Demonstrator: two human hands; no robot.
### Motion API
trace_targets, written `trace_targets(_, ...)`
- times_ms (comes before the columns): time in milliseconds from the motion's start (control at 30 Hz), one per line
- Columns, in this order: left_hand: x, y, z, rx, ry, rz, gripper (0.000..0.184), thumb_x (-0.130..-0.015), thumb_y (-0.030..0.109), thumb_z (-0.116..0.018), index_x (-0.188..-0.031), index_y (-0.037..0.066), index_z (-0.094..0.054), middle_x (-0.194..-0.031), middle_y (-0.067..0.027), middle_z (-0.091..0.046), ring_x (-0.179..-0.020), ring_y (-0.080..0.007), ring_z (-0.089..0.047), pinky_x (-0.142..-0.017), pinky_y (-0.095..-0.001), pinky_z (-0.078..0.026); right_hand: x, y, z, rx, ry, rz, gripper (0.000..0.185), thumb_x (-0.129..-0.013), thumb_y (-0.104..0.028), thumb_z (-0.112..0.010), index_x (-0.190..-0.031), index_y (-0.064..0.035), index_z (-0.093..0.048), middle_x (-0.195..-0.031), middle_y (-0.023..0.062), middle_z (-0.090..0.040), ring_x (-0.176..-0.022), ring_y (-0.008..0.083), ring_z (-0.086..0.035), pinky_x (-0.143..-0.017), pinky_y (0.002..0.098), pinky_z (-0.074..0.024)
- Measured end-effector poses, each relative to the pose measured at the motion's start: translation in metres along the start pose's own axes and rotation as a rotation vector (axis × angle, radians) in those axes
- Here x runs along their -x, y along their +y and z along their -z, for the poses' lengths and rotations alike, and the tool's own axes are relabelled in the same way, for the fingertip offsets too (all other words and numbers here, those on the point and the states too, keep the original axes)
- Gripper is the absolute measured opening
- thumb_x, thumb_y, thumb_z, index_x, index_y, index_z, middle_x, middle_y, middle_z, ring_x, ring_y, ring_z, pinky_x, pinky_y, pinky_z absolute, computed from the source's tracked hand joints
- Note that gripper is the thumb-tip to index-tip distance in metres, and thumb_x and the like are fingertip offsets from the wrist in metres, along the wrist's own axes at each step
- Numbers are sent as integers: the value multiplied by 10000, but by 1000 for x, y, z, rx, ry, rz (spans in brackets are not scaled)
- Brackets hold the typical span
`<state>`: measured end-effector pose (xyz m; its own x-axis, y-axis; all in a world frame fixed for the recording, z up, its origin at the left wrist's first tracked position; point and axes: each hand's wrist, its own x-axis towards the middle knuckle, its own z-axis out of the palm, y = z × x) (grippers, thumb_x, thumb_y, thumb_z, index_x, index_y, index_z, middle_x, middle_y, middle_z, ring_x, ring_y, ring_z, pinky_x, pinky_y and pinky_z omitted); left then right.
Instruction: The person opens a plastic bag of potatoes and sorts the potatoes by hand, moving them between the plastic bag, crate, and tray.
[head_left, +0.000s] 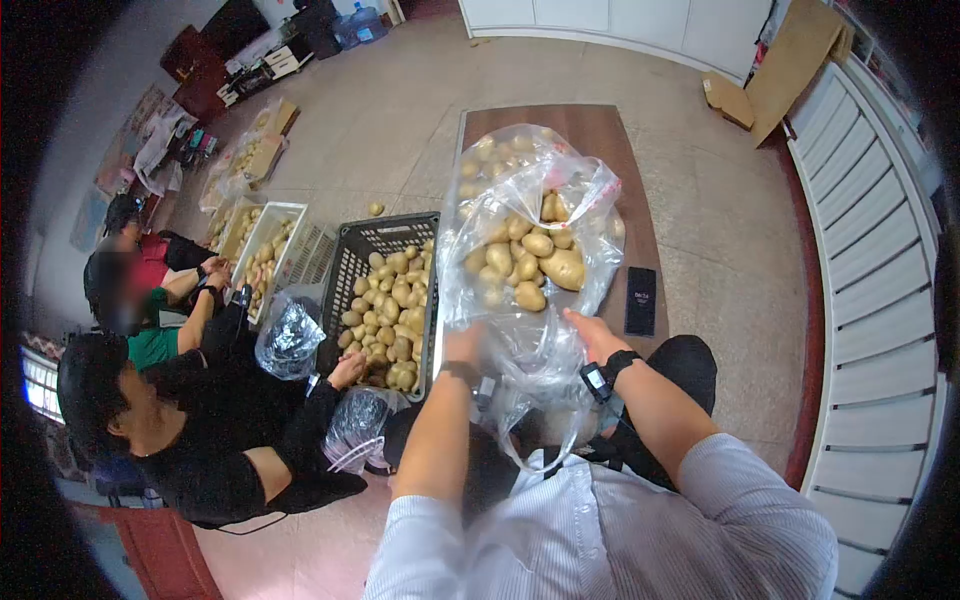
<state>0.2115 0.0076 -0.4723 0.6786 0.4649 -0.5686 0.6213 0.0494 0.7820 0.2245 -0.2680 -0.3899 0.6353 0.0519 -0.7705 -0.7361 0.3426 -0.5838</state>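
Observation:
A clear plastic bag (pixel 600 215) lies on the brown table in front of me, its mouth spread toward me. Several potatoes (pixel 527 262) show inside the opening, and more potatoes are seen through the film at the far end. My right hand (pixel 598 340) has its fingers closed on the bag's near right edge. At the near left edge of the bag is my left hand (pixel 463 346), smeared by motion, so its grip cannot be made out. Loose folds and a handle loop (pixel 545 455) of the bag hang toward my lap.
A black phone (pixel 641 301) lies on the brown table (pixel 645 225), right of the bag. Left of the table stands a dark crate (pixel 345 255) of potatoes. A co-worker's hand (pixel 348 370) reaches into it. Other people sit beyond, by a white crate (pixel 290 215).

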Motion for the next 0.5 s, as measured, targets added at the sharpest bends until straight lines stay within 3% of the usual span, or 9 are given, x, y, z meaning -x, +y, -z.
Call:
trace_targets(67, 45, 27, -11, 80, -26, 26, 460, -794, 366, -766, -908, -54, -617, -714, -112, -577, -525, -229, -528, -452, -398, -416, -26, 13, 5, 8, -112, -57, 320, -916, -236, -649, -1079, 35, -602, -1007, 139, -656, -872, 274, -641, -793, 427, -533)
trace_targets(200, 31, 14, -15, -118, -158, 87, 377, -818, 346, -738, -841, -12, -619, -663, -107, -571, -533, -223, -533, -440, -391, -389, -49, 26, 14, 55, -179, -54, 304, -916, -218, -650, -1093, 24, -602, -1010, 136, -656, -876, 271, -639, -792, 429, -531)
trace_targets(233, 2, -17, -14, -243, -252, -147, 348, -828, 332, -724, -819, 1, -615, -643, -103, -564, -533, -218, -533, -434, -394, -379, -47, 28, 14, 29, -205, -47, 286, -922, -202, -639, -1098, 20, -602, -1009, 131, -656, -876, 269, -639, -798, 426, -529)
trace_targets(300, -44, -71, -20, -367, -344, -383, 323, -839, 318, -711, -797, 14, -610, -624, -99, -557, -533, -213, -533, -429, -396, -370, -46, 33, 15, 2, -231, -39, 269, -927, -186, -628, -1103, 16, -603, -1007, 127, -656, -876, 268, -639, -803, 423, -527)
trace_targets(400, -50, -87, -23, -308, -232, -570, 269, -802, 255, -722, -865, 12, -628, -669, -154, -617, -597, -271, -619, -490, -430, -448, -44, 38, 16, 3, -224, 38, 291, -942, -227, -614, -1059, 39, -609, -994, 160, -671, -865, 317, -641, -820, 470, -507)
trace_targets(467, 18, -25, -8, -1251, -207, -801, 272, -748, 192, -721, -961, 39, -646, -779, -187, -677, -743, -334, -682, -617, -441, -522, -41, 40, 15, -21, -254, 68, 274, -946, -223, -608, -1050, 30, -614, -981, 161, -669, -868, 315, -639, -814, 469, -505)
trace_targets(500, 21, -22, -7, -1251, -206, -800, 272, -748, 192, -721, -961, 39, -646, -779, -187, -677, -743, -334, -682, -617, -441, -522, -34, 38, 12, -21, -254, 67, 274, -946, -223, -608, -1050, 30, -614, -981, 161, -669, -868, 315, -639, -814, 469, -505)
